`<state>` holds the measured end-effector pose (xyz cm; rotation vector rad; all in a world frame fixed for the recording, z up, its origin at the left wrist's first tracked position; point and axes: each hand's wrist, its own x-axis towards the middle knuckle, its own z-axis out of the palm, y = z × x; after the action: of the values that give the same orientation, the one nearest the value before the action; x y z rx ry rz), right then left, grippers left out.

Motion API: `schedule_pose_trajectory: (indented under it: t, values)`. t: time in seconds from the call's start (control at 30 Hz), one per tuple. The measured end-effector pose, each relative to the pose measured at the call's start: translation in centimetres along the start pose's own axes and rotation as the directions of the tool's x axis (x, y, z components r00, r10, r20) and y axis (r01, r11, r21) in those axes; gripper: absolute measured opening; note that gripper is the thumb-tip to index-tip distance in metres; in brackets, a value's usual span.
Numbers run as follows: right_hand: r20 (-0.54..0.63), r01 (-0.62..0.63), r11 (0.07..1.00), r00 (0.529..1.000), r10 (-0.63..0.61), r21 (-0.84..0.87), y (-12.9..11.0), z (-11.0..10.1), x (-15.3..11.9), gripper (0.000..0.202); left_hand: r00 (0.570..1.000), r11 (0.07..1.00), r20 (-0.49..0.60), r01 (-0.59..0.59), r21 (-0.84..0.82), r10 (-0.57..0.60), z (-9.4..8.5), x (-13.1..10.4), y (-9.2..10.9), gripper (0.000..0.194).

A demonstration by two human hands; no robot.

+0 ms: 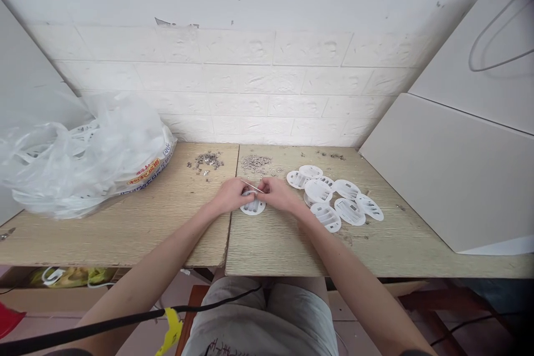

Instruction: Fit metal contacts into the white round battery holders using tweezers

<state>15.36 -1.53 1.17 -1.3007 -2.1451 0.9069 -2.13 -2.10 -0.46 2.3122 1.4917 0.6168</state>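
Observation:
Between my two hands a thin white plastic piece point(252, 186) shows nearly edge-on, tilted down to the right; it looks like another round disc. My left hand point(231, 196) grips its left side, fingers curled and partly hidden. On its right side, my right hand point(276, 194) is closed with thumb and fingers together. Just below them a white round plastic cover with slotted compartments point(252, 208) lies flat on the table, its upper part covered by my fingers. Beyond my hands are a pile of small metal pieces point(255, 164) and a darker pile of small metal parts point(209, 160).
Several white round slotted covers point(319, 191) lie overlapping to my right. A full clear plastic bag point(92, 161) occupies the left side. White panels point(459, 172) stand at the right, and a brick-patterned wall point(250, 78) rises behind. A seam runs between the tabletops point(271, 250).

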Motion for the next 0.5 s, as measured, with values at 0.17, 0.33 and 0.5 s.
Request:
schedule_pose_trajectory:
  t: [0.17, 0.33, 0.5]
  values:
    - [0.074, -0.041, 0.996, 0.997, 0.035, 0.079, 0.36, -0.70, 0.13, 0.013, 0.999, 0.974, 0.033, 0.049, -0.223, -0.043, -0.28, 0.11, -0.36, 0.023]
    - [0.079, -0.040, 0.989, 0.996, 0.029, 0.142, 0.37, -0.87, 0.20, 0.016, 0.994, 0.898, 0.026, 0.105, -0.427, -0.103, -0.84, 0.16, -0.36, 0.029]
    - [0.006, -0.007, 0.981, 1.000, 0.006, 0.192, 0.45, -0.90, 0.30, 0.022, 0.987, 0.830, -0.002, 0.132, -0.541, -0.159, -1.02, 0.40, -0.46, 0.030]
